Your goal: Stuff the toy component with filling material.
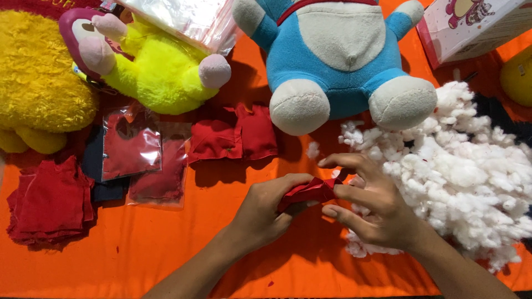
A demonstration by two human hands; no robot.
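Item: red fabric piece [306, 191], held above orange desk [166, 249], centre front.
Left hand [265, 210]: closed round fabric's left end.
Right hand [368, 202]: thumb and finger pinch right end, other fingers spread.
Adjacent: white stuffing pile [471, 171], touching right hand.
Handling judgement: keep opening taut, feed stuffing in small tufts.

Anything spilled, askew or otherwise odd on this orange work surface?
Slightly. A small tuft of white stuffing lies apart from the big stuffing pile, near the blue plush toy. Otherwise nothing stands out: the left hand and right hand hold a red fabric piece.
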